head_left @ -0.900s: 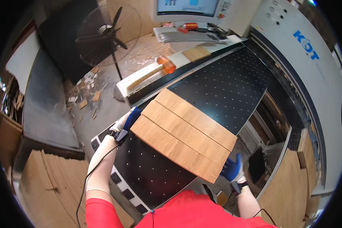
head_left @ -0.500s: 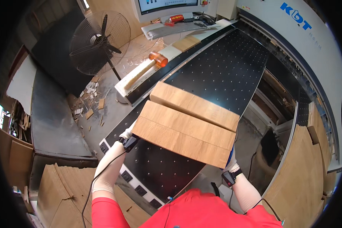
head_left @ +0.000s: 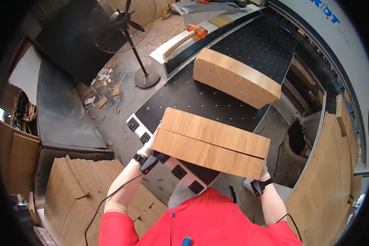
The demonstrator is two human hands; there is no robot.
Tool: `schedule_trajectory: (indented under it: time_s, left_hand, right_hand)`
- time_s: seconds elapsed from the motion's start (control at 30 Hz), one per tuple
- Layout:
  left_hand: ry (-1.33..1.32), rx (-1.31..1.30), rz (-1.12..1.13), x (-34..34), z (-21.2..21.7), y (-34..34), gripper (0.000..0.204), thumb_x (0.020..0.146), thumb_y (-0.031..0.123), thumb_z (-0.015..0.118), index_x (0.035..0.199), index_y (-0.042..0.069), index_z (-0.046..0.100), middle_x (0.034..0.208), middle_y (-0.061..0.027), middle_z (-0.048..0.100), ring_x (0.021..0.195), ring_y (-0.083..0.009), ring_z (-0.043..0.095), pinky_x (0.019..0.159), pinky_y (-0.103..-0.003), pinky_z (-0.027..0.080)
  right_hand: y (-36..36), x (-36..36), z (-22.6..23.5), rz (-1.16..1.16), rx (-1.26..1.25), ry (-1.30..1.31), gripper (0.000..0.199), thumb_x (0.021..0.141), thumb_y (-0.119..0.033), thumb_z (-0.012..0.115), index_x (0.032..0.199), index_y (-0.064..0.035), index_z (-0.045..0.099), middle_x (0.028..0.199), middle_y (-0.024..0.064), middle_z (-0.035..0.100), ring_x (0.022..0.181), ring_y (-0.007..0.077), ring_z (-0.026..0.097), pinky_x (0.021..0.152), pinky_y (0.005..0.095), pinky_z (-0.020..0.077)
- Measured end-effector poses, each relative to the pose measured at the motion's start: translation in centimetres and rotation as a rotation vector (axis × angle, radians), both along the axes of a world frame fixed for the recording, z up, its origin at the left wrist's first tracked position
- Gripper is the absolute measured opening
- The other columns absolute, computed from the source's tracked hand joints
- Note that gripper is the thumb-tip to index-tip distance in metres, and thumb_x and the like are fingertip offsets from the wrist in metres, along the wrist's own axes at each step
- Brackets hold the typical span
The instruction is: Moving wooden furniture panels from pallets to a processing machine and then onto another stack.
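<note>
Two wood-grain boards lie side by side between my hands, long edges together with a thin dark gap toward their right end. My left hand, in a pale glove, is closed on their left end. At the right end my gloved right hand grips them, its fingers mostly hidden behind the wood. Beyond them a thick wood-grain block rests on the black machine table, its rough chipboard side facing me. Whether that block is one piece or several stacked boards, I cannot tell.
An orange-headed mallet lies on the white ledge at the table's far left edge. A standing fan is behind it, with wood scraps on the floor. Stacked panels stand left and right. Black switches line the table's near edge.
The two boards in my hands have come nearer to my body, away from the thick block, which stays on the table. The gap between them and the block has widened. The view has shifted too.
</note>
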State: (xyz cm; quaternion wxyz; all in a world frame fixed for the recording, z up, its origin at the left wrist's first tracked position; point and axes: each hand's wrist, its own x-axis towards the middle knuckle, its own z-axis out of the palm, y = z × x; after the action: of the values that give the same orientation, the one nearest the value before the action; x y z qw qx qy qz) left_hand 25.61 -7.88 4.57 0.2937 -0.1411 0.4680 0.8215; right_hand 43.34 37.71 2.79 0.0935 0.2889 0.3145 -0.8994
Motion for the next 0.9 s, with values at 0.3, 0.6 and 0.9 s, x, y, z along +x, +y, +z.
schedule_trajectory:
  time_s: [0.3, 0.6, 0.9]
  left_hand:
    - [-0.094, 0.118, 0.055, 7.7, -0.8, -5.8, 0.066, 0.096, 0.059, 0.053, 0.141, 0.01, 0.048, 0.13, -0.0058, 0.06, 0.115, -0.0186, 0.061, 0.097, -0.036, 0.051]
    - [-0.056, 0.286, -0.01, 8.3, 0.1, -5.0, 0.061, 0.096, 0.057, 0.057, 0.138, 0.015, 0.048, 0.125, -0.0014, 0.061, 0.113, -0.0147, 0.06, 0.095, -0.034, 0.051]
    - [-0.038, 0.144, 0.207, 16.2, 2.6, -3.8, 0.058, 0.097, 0.056, 0.056, 0.138, 0.015, 0.05, 0.124, -0.0008, 0.062, 0.113, -0.0139, 0.06, 0.095, -0.033, 0.051]
  right_hand:
    - [-2.0, 3.4, -0.5, 0.087, -0.009, -0.018, 0.059, 0.098, -0.055, 0.047, 0.132, -0.0079, 0.055, 0.125, 0.011, 0.065, 0.109, 0.0265, 0.066, 0.09, 0.0414, 0.0564]
    - [-0.9, 4.2, -2.7, 0.205, 0.021, 0.052, 0.062, 0.096, -0.057, 0.052, 0.137, -0.0098, 0.052, 0.132, 0.0104, 0.062, 0.114, 0.0276, 0.063, 0.094, 0.0429, 0.0545]
    - [3.9, 6.3, -5.9, 0.396, 0.009, -0.077, 0.071, 0.095, -0.066, 0.046, 0.139, -0.0099, 0.049, 0.131, 0.0114, 0.061, 0.117, 0.0279, 0.061, 0.095, 0.0437, 0.0537]
